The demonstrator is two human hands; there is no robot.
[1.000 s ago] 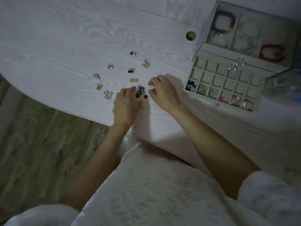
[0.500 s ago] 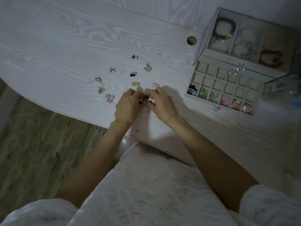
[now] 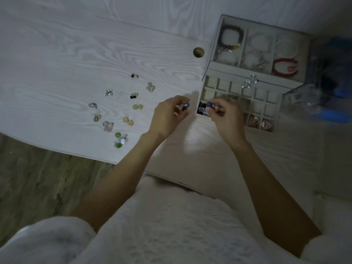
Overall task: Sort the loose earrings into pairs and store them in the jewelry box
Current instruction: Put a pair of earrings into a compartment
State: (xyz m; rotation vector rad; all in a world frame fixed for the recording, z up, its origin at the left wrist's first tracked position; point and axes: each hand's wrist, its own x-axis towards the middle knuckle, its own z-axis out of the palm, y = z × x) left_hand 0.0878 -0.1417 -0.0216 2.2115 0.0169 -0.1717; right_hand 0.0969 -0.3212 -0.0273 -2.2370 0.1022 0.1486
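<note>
Our hands have lifted toward the white gridded jewelry box (image 3: 274, 103); left hand (image 3: 167, 117) and right hand (image 3: 226, 119) each pinch a small blue round earring (image 3: 186, 106); we should drop both into one free cell.

Loose earrings (image 3: 137, 106) left, jewelry box (image 3: 238, 96) right.

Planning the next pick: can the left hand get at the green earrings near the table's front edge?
Probably yes, once emptied. The green earrings lie uncovered just left of the left hand, but it now pinches a blue earring.

Pale grey wood-grain tabletop (image 3: 76, 54) showed wavy streaks; small round blue earrings (image 3: 186, 106) glinted; a green disc pair (image 3: 119, 140) lay there; dark red cord bracelet (image 3: 284, 66) sat in the cream grid-divided jewelry box (image 3: 238, 70).
</note>
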